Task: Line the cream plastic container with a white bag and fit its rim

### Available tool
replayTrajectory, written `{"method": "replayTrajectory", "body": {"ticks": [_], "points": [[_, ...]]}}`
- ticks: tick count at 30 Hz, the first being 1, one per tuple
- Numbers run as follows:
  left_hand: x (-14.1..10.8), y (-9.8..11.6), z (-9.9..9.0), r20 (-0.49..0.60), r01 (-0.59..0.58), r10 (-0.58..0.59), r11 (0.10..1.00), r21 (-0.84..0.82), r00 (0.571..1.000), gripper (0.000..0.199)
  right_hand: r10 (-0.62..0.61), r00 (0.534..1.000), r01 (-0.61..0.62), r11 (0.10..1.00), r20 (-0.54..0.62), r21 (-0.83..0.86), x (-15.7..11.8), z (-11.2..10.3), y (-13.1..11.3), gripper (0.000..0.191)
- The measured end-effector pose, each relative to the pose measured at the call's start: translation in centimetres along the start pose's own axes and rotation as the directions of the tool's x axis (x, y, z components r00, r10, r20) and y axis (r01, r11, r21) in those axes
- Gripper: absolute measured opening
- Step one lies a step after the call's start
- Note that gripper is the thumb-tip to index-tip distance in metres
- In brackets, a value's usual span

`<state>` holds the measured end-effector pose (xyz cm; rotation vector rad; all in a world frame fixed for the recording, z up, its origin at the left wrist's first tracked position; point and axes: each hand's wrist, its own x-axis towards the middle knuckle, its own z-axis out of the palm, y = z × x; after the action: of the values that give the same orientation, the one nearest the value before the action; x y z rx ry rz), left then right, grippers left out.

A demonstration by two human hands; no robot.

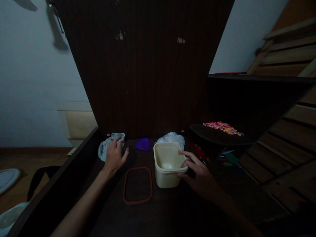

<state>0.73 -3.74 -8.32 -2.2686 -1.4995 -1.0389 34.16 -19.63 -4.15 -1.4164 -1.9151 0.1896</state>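
Observation:
A cream plastic container (166, 177) stands upright on the dark surface, its open top showing a bare inside. My right hand (197, 169) grips its right rim, fingers over the edge and thumb outside. My left hand (115, 156) is at a clear plastic bag (102, 150) on the left, fingers apart, partly covering the bag; no grasp on it shows. Between the hands lies a reddish-brown square ring (125, 187). Behind it is a folded purple cloth (142, 144). A whitish plastic bag (174, 137) sits just behind the container.
A corner shelf (212, 137) at right bears small pink and yellow pieces (222, 126). Red and green items lie beneath it. A raised dark board edge (59, 171) runs along the left, and a tall dark panel (148, 72) stands behind.

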Motion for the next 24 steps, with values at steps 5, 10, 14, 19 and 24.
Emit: {"method": "replayTrajectory", "body": {"ticks": [5,10,14,19,24], "points": [[-8.5,4.2,-2.5,0.305,-0.337,0.41,0.903,-0.265,0.86,0.028,0.006,1.0,-0.007,1.0,0.003,0.015,-0.7,0.4,0.1,0.015],[-13.3,3.8,-3.2,0.314,-0.344,0.409,0.907,-0.243,0.857,0.027,0.029,0.999,-0.03,0.999,0.022,0.02,-0.6,1.1,-0.6,0.016],[-13.5,2.1,-4.1,0.299,-0.257,0.321,0.938,-0.233,0.899,0.029,0.023,0.999,-0.024,0.999,0.026,0.036,-0.3,2.0,-1.3,0.013],[-14.0,-1.3,-4.5,0.25,-0.27,0.289,0.957,-0.106,0.924,0.029,-0.04,0.999,0.038,0.997,0.02,0.074,0.3,3.4,-1.8,0.013],[-14.3,-4.6,-4.1,0.256,-0.323,0.317,0.946,-0.019,0.913,0.034,-0.061,0.993,0.053,0.995,0.098,0.083,0.9,4.0,-2.4,0.038]]}}
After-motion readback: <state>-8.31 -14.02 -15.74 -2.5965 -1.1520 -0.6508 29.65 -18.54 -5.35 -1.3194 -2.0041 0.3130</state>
